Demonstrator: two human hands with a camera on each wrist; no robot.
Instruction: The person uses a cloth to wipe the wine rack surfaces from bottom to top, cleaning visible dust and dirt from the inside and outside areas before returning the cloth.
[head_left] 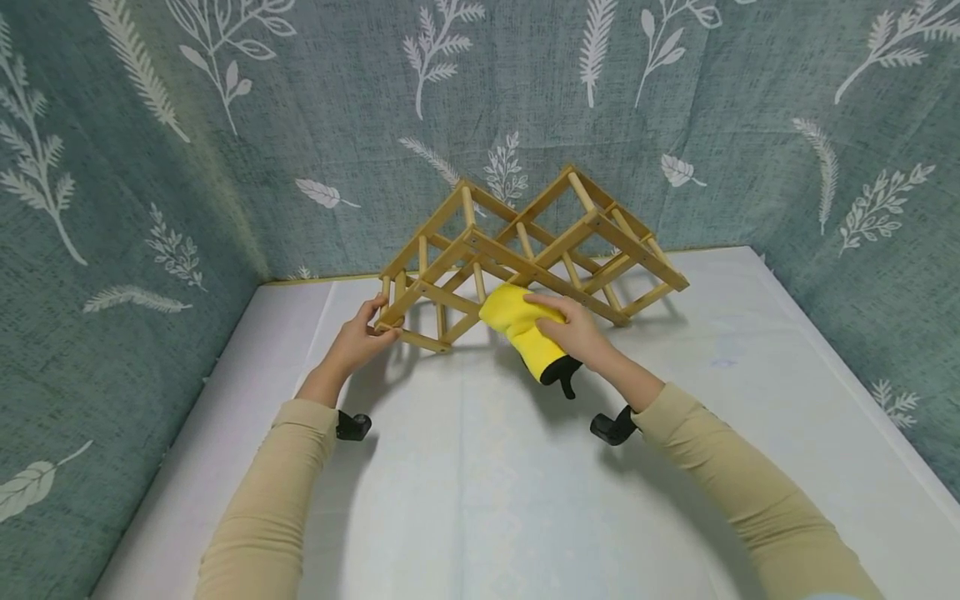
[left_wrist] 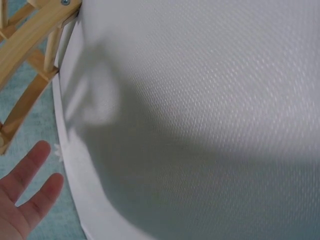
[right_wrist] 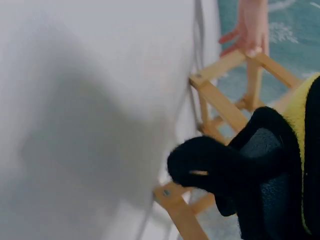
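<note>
My left hand [head_left: 356, 342] grips the lower left corner of a folding wooden wine rack [head_left: 525, 266], a zigzag lattice of slats and dowels. Two spread fingers [left_wrist: 47, 197] show near the rack's end in the left wrist view. In my right hand [head_left: 577, 333] is a yellow cloth mitt [head_left: 517, 321], pinched between thumb and fingers. Its far end lies against the rack's front middle slats. The mitt's black cuff and hanging loop [right_wrist: 210, 160] face the right wrist camera, partly covering the rack; my right fingers are hidden there.
A white-covered tabletop [head_left: 465, 467] lies beneath the rack. Behind and at both sides stand teal cloth walls [head_left: 345, 142] with white leaf prints. Black wrist-camera mounts [head_left: 613, 427] stick out by both sleeves.
</note>
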